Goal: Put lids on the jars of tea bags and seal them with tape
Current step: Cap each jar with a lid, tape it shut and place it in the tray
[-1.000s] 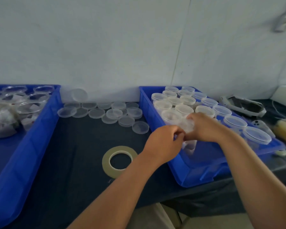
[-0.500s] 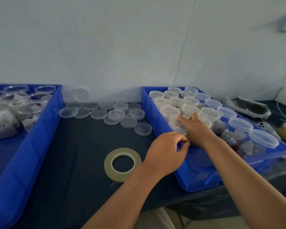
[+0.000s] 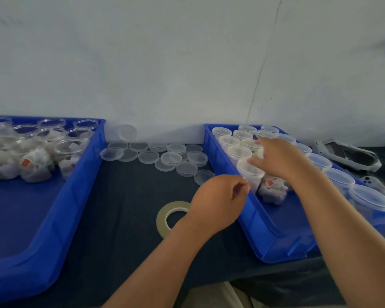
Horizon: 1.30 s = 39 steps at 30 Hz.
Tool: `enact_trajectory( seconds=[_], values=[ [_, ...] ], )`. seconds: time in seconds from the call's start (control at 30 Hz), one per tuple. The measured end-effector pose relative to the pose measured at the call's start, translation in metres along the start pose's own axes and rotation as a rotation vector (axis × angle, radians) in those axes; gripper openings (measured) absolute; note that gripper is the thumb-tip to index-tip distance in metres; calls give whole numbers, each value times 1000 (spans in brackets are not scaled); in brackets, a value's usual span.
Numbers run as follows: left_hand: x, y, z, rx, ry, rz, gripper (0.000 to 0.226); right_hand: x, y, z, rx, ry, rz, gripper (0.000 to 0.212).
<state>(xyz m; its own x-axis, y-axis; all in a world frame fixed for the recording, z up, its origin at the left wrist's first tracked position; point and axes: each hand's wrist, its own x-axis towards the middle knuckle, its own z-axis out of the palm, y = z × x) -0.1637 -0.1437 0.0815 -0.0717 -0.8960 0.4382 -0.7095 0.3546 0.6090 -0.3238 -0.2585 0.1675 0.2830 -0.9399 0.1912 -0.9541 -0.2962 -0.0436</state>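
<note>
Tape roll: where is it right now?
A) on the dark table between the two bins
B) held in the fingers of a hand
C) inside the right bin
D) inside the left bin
A: the tape roll lies flat on the dark table, between the left bin and the right bin, and neither hand holds it.

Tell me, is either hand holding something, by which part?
Nothing plainly held. The right hand lays spread fingers atop a lidded jar; the left hand is curled, seemingly empty.
</note>
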Motion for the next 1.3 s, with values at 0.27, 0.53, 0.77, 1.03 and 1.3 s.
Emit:
enact_trajectory(
  seconds=[0.27, 0.53, 0.77, 1.03, 1.3],
  values=[
    [-73, -10, -75, 152, 91, -25, 51, -105, -115, 36, 974, 376, -436, 42],
    [-172, -47, -143, 295, 14, -224, 18, -136, -192, 162, 890, 189, -476, 49],
    [-152, -119, -286, 572, 236, -583, 16, -133, -205, 192, 575, 461, -759, 43],
    [-51, -226, -288, 608, -177, -578, 69, -129, -205, 194, 596, 495, -758, 44],
    [-44, -244, -262, 750, -27, -670, 9, -128, -203, 196, 617, 462, -736, 45]
  ],
)
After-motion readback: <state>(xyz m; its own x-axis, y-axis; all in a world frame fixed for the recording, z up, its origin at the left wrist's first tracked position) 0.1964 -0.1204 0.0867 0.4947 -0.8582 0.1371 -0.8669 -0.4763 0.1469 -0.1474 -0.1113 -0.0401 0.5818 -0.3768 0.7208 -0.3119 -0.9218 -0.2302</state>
